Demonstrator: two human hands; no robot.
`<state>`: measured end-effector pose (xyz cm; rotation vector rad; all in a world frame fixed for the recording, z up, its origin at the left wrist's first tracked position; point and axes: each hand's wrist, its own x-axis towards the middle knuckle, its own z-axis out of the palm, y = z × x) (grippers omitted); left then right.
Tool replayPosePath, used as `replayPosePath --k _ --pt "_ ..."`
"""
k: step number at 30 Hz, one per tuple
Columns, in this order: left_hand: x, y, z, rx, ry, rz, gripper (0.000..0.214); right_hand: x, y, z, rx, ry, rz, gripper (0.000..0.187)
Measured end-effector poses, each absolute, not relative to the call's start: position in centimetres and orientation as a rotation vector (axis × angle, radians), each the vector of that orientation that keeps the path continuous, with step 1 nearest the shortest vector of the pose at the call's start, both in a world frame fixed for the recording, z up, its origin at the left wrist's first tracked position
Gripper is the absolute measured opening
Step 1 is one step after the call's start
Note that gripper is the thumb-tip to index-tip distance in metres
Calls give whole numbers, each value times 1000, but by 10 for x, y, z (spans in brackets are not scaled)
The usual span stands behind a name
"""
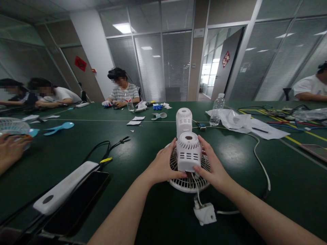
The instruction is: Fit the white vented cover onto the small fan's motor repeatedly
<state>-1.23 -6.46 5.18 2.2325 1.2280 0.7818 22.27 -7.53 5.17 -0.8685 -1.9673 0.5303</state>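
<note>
A white, vented fan motor housing (189, 153) is held between my two hands, above a round white fan grille (187, 185) lying on the table. My left hand (165, 163) grips its left side, with the thumb near the lower edge. On the opposite side, my right hand (213, 166) presses with fingers and thumb. Thin white wires run from under the housing to a small white plastic part (204, 213) on the tabletop. Just behind stands a second white vented housing (184, 119).
At left lie a white power bank (66, 187), a black phone (76, 204) and blue fan blades (60, 127). Another person's hand (11, 153) touches a clear grille. A water bottle (217, 110), white paper (268, 128) and a white cable (263, 163) are at right.
</note>
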Motion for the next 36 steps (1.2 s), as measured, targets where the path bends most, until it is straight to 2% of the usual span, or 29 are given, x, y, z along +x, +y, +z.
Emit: replayPosePath --k 6,11,16,21,36 --pt "-13 -65 51 2243 1204 785 130 223 -75 52 -833 -1929 605 83" --pt "-13 -63 50 2251 1187 790 130 221 -76 50 -870 -1910 598 90" --pt "-12 -65 51 2246 1234 764 130 224 -73 49 -825 -1929 644 81" --pt "-13 -67 52 2241 1250 736 129 226 -71 44 -780 -1876 741 80" --pt "-16 -65 47 2186 1179 756 121 222 -73 44 -841 -1941 606 82"
